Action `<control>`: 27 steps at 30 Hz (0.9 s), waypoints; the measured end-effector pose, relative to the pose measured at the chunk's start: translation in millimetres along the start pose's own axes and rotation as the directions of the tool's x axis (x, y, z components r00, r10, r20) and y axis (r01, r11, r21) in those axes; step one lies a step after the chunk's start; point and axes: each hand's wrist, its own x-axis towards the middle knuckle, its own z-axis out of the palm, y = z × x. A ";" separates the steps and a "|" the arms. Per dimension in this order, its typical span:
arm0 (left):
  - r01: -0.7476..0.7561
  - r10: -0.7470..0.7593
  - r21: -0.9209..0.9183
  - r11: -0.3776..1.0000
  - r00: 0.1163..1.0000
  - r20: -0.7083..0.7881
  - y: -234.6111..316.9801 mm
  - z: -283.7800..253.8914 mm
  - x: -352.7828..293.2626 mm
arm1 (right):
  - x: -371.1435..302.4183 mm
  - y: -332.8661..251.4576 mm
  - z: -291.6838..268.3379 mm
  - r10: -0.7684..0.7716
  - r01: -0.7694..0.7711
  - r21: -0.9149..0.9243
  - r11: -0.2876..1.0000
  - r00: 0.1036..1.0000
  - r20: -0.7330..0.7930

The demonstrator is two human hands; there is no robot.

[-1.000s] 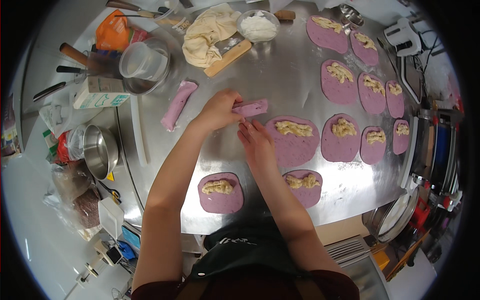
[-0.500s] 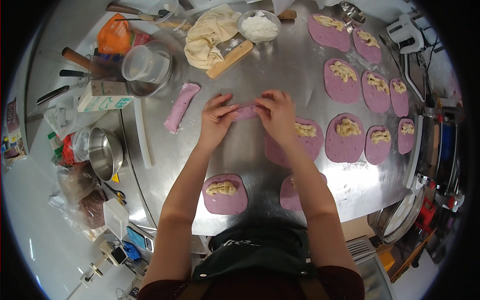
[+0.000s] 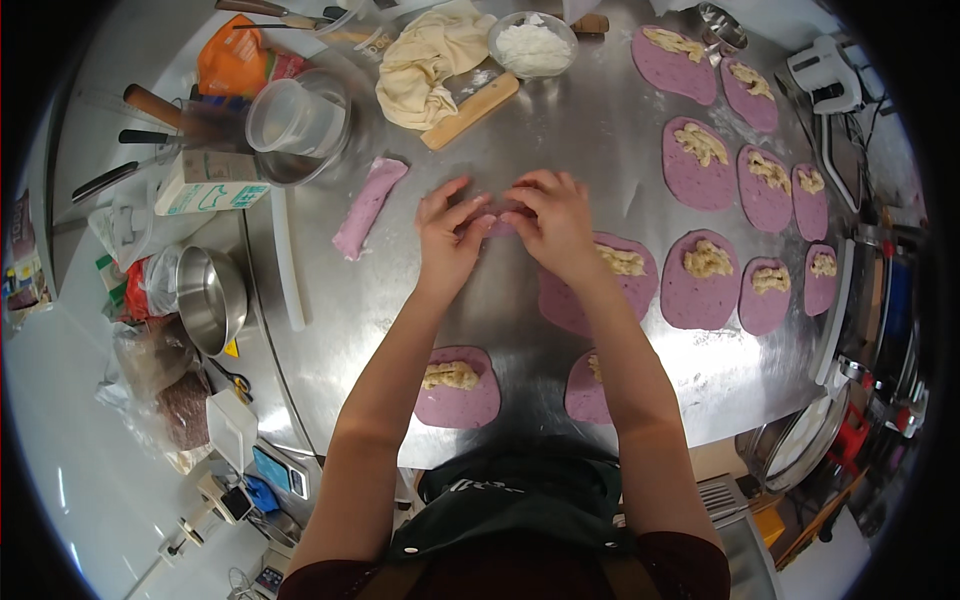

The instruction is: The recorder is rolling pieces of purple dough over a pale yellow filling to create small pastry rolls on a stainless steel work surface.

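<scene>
A small roll of purple dough (image 3: 499,228) lies on the steel table, mostly covered by my fingers. My left hand (image 3: 449,232) pinches it from the left with thumb and fingers. From the other side my right hand (image 3: 552,226) has its fingers curled onto the dough, thumb close to the left one. Left of my hands rests a finished-looking purple dough roll (image 3: 370,208), dusted with flour. Under my right forearm a flat purple dough piece (image 3: 565,305) with pale filling is partly hidden. Another flat dough piece (image 3: 460,405) with filling sits nearer me, by my left forearm.
Several filled flat dough pieces (image 3: 697,185) spread over the right side. At the back are a pale cloth (image 3: 415,75), a wooden rolling pin (image 3: 470,112) and a bowl of white flour (image 3: 535,48). Clear tubs (image 3: 290,125), a carton (image 3: 210,183) and a steel bowl (image 3: 212,300) stand left.
My fingertips have come closer together over the small dough roll, hiding more of it. The view has shifted slightly, so the table's things appear a little farther right.
</scene>
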 end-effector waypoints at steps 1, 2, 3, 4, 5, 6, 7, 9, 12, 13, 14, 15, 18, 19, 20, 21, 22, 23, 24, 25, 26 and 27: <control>-0.002 0.002 -0.002 1.000 1.000 0.004 -0.7 1.2 -0.2 | 0.1 -0.7 1.3 -0.017 0.016 -0.006 1.000 1.000 -0.003; -0.062 0.062 0.050 0.997 0.998 0.016 -1.4 2.0 0.2 | -0.4 -1.2 1.9 -0.033 0.033 -0.013 0.999 0.999 -0.006; -0.123 0.121 0.100 0.987 0.992 0.032 -0.6 2.9 1.7 | -1.2 -0.6 1.6 -0.029 0.029 -0.017 0.999 1.000 -0.010; -0.128 0.125 0.095 0.987 0.992 0.037 0.8 3.7 2.1 | -2.2 0.0 0.6 -0.023 0.023 -0.030 0.999 1.000 -0.002; -0.142 0.133 0.149 0.979 0.989 0.069 2.7 4.4 2.0 | -3.3 0.8 -0.8 -0.017 0.017 -0.045 0.999 1.000 0.005; -0.155 0.137 0.209 0.965 0.986 0.099 4.3 1.8 2.8 | -5.0 -5.1 -3.5 -0.015 0.015 -0.043 0.999 1.000 0.003; -0.158 0.139 0.212 0.964 0.985 0.101 6.9 -1.7 6.0 | -8.9 -16.4 -10.0 0.038 -0.033 0.038 0.999 0.989 -0.140; -0.144 0.111 0.135 0.980 0.967 0.231 14.7 -8.1 14.6 | -27.6 -33.5 -17.3 0.102 -0.069 0.123 0.990 0.955 -0.280; -0.294 0.106 0.321 0.900 0.864 0.493 33.4 -12.4 29.5 | -72.4 -50.5 -16.5 0.358 -0.252 0.354 0.901 0.892 -0.277; -0.302 0.112 0.318 0.899 0.859 0.500 36.6 -11.5 32.5 | -86.8 -57.2 -10.6 0.466 -0.328 0.520 0.788 0.870 -0.157; -0.296 0.062 0.368 0.881 0.845 0.532 39.6 -10.2 35.4 | -98.8 -62.7 -4.8 0.545 -0.399 0.658 0.639 0.838 -0.020; -0.293 0.010 0.416 0.861 0.828 0.561 41.4 -8.4 37.1 | -107.5 -67.3 -0.3 0.551 -0.398 0.660 0.637 0.834 -0.030; -0.271 -0.028 0.440 0.856 0.826 0.563 40.9 -6.3 37.2 | -120.4 -77.0 10.1 0.645 -0.562 0.714 0.417 0.737 0.203; -0.285 -0.019 0.436 0.854 0.820 0.573 41.8 -4.6 33.3 | -122.3 -78.9 13.1 0.645 -0.533 0.728 0.430 0.746 0.165; -0.312 0.012 0.462 0.830 0.839 0.544 43.3 -4.4 26.3 | -123.9 -79.5 15.5 0.645 -0.505 0.740 0.444 0.754 0.128; -0.335 0.043 0.489 0.805 0.856 0.515 43.7 -4.8 19.5 | -124.1 -79.7 17.2 0.650 -0.501 0.745 0.441 0.750 0.119; -0.347 0.051 0.484 0.803 0.850 0.524 44.3 -4.3 13.2 | -123.6 -79.6 17.6 0.649 -0.490 0.747 0.449 0.754 0.104; -0.367 0.080 0.505 0.781 0.861 0.502 44.5 -3.7 7.0 | -123.2 -79.3 18.0 0.648 -0.480 0.748 0.458 0.757 0.089; -0.383 0.107 0.528 0.758 0.871 0.479 45.9 -3.4 4.0 | -122.3 -80.4 17.4 0.654 -0.478 0.751 0.456 0.752 0.082; -0.391 0.111 0.523 0.757 0.867 0.486 45.4 -1.9 5.4 | -121.0 -80.7 17.0 0.652 -0.481 0.744 0.464 0.754 0.082; -0.412 0.171 0.511 0.755 0.875 0.453 44.1 -0.5 8.4 | -119.5 -80.8 16.5 0.649 -0.485 0.736 0.472 0.756 0.082; -0.430 0.227 0.504 0.749 0.881 0.414 43.4 -0.9 10.9 | -117.1 -81.5 15.4 0.652 -0.484 0.738 0.469 0.754 0.081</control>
